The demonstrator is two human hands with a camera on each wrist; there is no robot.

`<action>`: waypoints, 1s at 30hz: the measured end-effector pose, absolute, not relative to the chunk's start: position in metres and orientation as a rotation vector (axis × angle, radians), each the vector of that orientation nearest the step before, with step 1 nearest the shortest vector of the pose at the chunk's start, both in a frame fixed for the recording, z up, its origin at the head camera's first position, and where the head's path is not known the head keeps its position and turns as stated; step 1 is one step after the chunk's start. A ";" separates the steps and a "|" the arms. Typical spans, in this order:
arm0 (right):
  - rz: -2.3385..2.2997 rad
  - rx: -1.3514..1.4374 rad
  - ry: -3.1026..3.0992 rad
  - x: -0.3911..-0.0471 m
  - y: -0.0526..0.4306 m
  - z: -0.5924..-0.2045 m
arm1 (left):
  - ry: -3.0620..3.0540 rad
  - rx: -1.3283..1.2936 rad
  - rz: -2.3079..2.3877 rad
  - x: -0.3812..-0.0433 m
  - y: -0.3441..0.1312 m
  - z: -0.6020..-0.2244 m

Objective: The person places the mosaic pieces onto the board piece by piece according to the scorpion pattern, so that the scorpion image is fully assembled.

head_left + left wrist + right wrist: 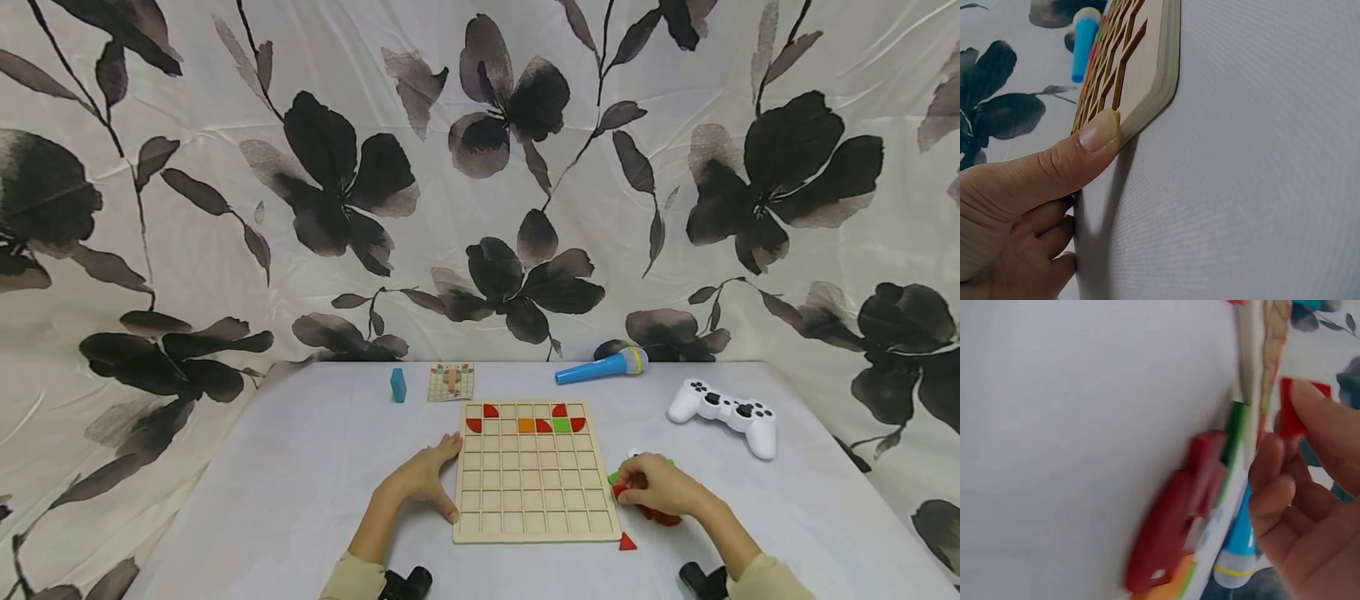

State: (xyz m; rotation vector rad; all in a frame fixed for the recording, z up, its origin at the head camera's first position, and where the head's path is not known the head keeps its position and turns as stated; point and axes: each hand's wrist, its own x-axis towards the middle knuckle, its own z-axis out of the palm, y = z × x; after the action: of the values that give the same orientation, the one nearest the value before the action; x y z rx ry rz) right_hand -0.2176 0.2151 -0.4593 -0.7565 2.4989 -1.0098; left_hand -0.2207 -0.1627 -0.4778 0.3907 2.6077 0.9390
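Matt wooden board (509, 479), plastic controller (722, 407), creased cloth backdrop (431, 221)

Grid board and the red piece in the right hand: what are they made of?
The grid board looks like pale, matte wood, perhaps plywood: banded edge in the left wrist view. The red piece looks evenly coloured and smooth, maybe painted wood or plastic; blur leaves it open.

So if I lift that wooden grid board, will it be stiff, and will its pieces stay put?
The grid board is probably stiff: its edge looks thick and straight. The coloured pieces lie in open cells, so tilting it might spill them. Lying flat, it would likely slide rather than tip if the left hand pushed.
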 end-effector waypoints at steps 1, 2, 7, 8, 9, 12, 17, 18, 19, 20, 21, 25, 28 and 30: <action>-1.018 -0.756 2.511 -0.220 0.214 -0.458 | 2.608 0.385 0.939 -0.220 -0.163 -0.478; -1.027 -0.758 2.528 -0.223 0.212 -0.456 | 2.607 0.380 0.940 -0.220 -0.163 -0.478; -1.093 -0.796 2.627 -0.243 0.196 -0.448 | 2.605 0.375 0.952 -0.219 -0.164 -0.478; -1.108 -0.809 2.642 -0.248 0.191 -0.446 | 2.604 0.377 0.951 -0.219 -0.164 -0.478; -1.121 -0.823 2.656 -0.253 0.186 -0.444 | 2.604 0.380 0.950 -0.220 -0.164 -0.477; -1.157 -0.889 2.687 -0.269 0.170 -0.439 | 2.605 0.383 0.944 -0.220 -0.164 -0.477; -1.192 -0.929 2.693 -0.293 0.143 -0.434 | 2.613 0.410 0.954 -0.222 -0.165 -0.477; -1.197 -0.924 2.693 -0.297 0.138 -0.434 | 2.614 0.416 0.955 -0.222 -0.165 -0.478; -1.199 -0.927 2.689 -0.301 0.133 -0.434 | 2.616 0.423 0.958 -0.222 -0.165 -0.477; -1.209 -0.918 2.681 -0.304 0.128 -0.434 | 2.615 0.423 0.957 -0.222 -0.164 -0.477; -1.211 -0.914 2.675 -0.308 0.124 -0.434 | 2.616 0.424 0.960 -0.222 -0.164 -0.477; -1.198 -0.919 2.641 -0.319 0.106 -0.439 | 2.612 0.414 0.972 -0.221 -0.164 -0.477; -1.173 -0.926 2.610 -0.325 0.095 -0.446 | 2.605 0.406 0.966 -0.221 -0.165 -0.478; -1.156 -0.913 2.587 -0.327 0.088 -0.451 | 2.600 0.403 0.970 -0.220 -0.165 -0.478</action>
State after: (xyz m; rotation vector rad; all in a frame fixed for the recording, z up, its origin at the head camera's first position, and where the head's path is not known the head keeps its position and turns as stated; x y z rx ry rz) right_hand -0.3269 0.0884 -0.4506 -0.9132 2.5871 -1.1565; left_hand -0.2200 -0.1649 -0.4779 0.4034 2.5997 0.9705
